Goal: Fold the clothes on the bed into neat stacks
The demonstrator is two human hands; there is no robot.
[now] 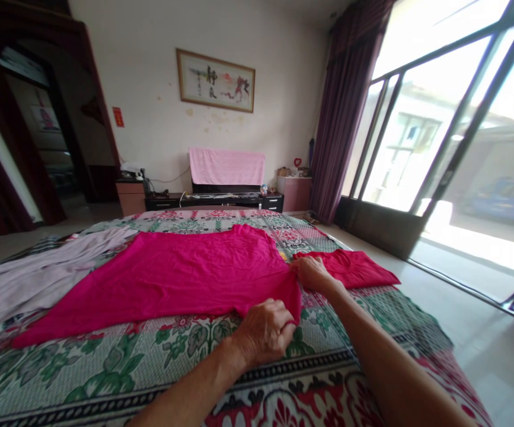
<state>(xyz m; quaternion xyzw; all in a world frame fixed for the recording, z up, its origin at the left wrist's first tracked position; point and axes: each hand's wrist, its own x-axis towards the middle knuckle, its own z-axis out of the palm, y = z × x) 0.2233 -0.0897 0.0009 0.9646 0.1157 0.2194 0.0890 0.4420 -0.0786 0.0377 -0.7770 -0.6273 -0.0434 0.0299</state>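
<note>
A bright pink garment [185, 270], perhaps a shirt, lies spread over the patterned bed cover [118, 362]. At its near right corner, my left hand [266, 332] is closed on the fabric. Farther up the right edge, my right hand [310, 273] pinches the same garment, drawing the cloth into small creases between the two hands. Just beyond my right hand lies a folded red cloth [357, 268], flat on the cover. The fingertips of both hands are partly hidden by the fabric and knuckles.
Pale crumpled clothing [47, 270] lies on the left side of the bed. Beyond the bed stands a low black cabinet [163, 203] with a screen under a pink towel [226, 166]. A glass sliding door [421, 130] and purple curtain [345, 118] are on the right.
</note>
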